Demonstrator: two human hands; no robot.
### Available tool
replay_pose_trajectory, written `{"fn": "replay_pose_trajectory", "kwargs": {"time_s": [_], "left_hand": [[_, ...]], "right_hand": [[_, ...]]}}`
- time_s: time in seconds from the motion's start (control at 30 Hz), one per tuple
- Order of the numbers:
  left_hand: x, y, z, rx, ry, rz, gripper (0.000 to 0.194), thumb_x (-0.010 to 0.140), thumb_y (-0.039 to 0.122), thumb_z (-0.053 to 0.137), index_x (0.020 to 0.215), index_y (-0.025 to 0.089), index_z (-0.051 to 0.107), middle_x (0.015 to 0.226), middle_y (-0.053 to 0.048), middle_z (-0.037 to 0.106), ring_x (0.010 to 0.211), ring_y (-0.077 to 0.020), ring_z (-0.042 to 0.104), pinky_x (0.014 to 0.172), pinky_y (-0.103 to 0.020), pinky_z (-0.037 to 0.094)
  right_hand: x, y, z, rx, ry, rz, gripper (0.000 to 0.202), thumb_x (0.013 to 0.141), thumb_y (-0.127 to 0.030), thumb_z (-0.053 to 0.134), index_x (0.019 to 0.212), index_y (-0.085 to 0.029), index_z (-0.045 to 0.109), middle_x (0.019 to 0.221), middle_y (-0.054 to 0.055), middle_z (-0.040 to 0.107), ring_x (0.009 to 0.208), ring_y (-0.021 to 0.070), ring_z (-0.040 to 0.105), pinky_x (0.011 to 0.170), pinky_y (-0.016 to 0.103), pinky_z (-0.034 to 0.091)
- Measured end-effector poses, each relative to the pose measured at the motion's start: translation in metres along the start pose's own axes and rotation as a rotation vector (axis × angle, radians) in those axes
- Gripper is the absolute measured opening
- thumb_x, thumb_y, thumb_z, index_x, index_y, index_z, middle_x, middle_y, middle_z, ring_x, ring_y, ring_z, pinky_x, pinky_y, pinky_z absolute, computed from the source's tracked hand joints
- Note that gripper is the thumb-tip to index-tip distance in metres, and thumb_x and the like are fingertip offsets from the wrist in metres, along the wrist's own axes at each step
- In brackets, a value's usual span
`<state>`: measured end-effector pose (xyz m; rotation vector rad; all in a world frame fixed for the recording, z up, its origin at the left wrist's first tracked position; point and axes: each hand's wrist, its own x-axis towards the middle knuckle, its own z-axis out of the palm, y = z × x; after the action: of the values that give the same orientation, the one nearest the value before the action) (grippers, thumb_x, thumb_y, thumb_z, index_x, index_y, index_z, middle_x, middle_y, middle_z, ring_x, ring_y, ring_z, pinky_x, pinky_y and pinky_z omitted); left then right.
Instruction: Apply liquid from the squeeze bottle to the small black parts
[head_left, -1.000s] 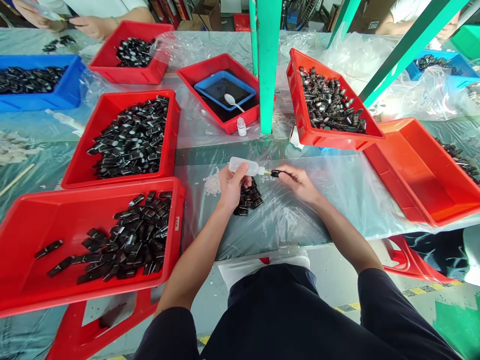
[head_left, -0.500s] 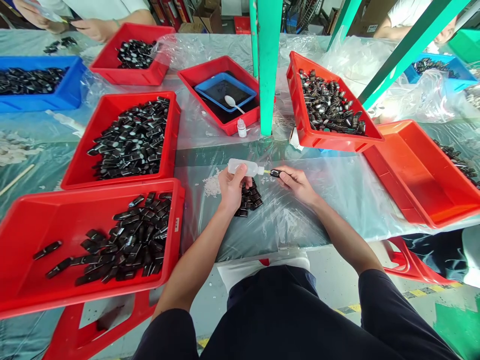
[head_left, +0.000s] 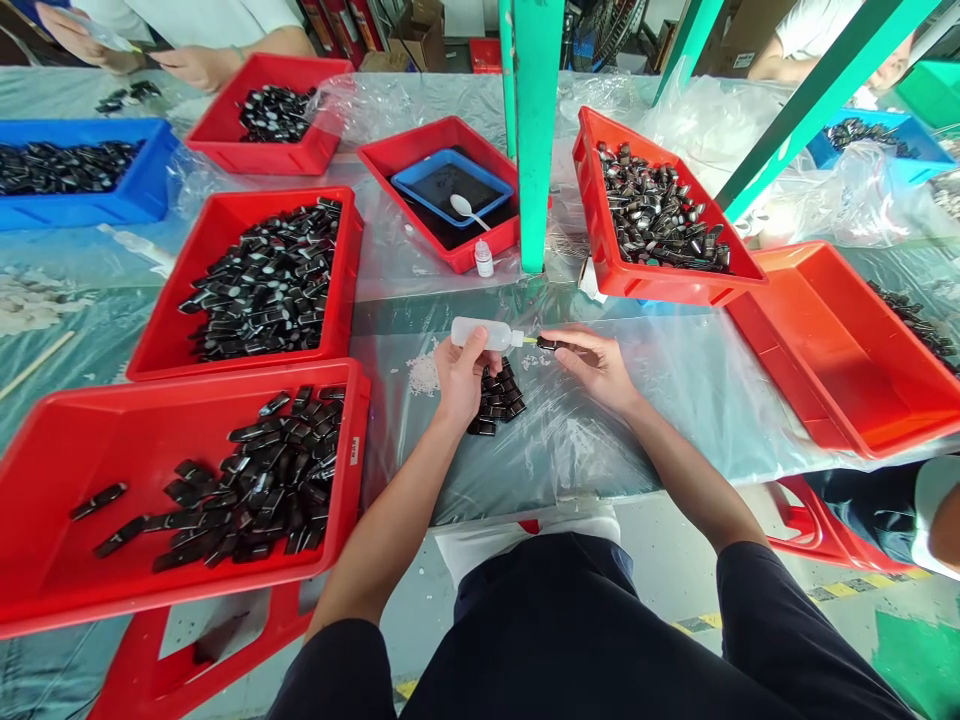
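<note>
My left hand is closed around a translucent squeeze bottle, which lies sideways in the grip with its thin yellowish tip pointing right. The tip reaches a small glossy black piece held in the fingers of my right hand. Whether tip and piece touch, I cannot tell. Just below my left hand, a cluster of black pieces lies on the plastic-covered table. To its left is a little heap of white granules.
Red bins of black pieces stand at left, behind it and at back right. A bare red bin sits at right. A green post rises beside a small white bottle. Other people work across the table.
My right hand's fingers have shifted over the black piece, covering more of it. The squeeze bottle has moved slightly left. At the right edge, another person's leg has moved.
</note>
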<state>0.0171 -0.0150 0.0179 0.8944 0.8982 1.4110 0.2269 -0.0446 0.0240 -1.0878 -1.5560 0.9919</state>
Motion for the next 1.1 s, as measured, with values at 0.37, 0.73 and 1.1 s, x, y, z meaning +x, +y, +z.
{"fn": "replay_pose_trajectory", "kwargs": {"time_s": [0.37,0.73,1.1], "left_hand": [[-0.0004,0.0033,0.0002,-0.045,-0.021,-0.026,0.044,0.075,0.058,0.088,0.077,0.017,0.071,0.056,0.000,0.059,0.048,-0.0100,0.053,0.044,-0.024,0.040],[0.0003,0.0051,-0.0009,-0.018,-0.016,-0.004,0.044,0.073,0.057,0.089,0.078,0.017,0.071,0.057,0.000,0.060,0.047,-0.0108,0.053,0.042,-0.025,0.041],[-0.0006,0.0048,0.0001,-0.007,-0.002,0.011,0.045,0.073,0.059,0.088,0.081,0.018,0.071,0.059,0.000,0.062,0.048,-0.0110,0.054,0.044,-0.025,0.041]], "right_hand": [[-0.0024,0.0029,0.0008,-0.078,0.097,-0.034,0.036,0.093,-0.053,0.075,0.119,-0.028,0.082,0.100,0.005,0.072,0.077,0.0158,0.057,0.068,0.031,0.055],[-0.0028,0.0031,-0.0019,-0.111,0.084,-0.075,0.032,0.096,-0.051,0.072,0.118,-0.030,0.082,0.114,0.008,0.078,0.095,0.0224,0.067,0.074,0.037,0.057],[-0.0023,0.0035,0.0006,-0.131,0.109,-0.092,0.034,0.095,-0.053,0.074,0.117,-0.028,0.083,0.110,0.008,0.078,0.084,0.0194,0.064,0.064,0.033,0.052]]}}
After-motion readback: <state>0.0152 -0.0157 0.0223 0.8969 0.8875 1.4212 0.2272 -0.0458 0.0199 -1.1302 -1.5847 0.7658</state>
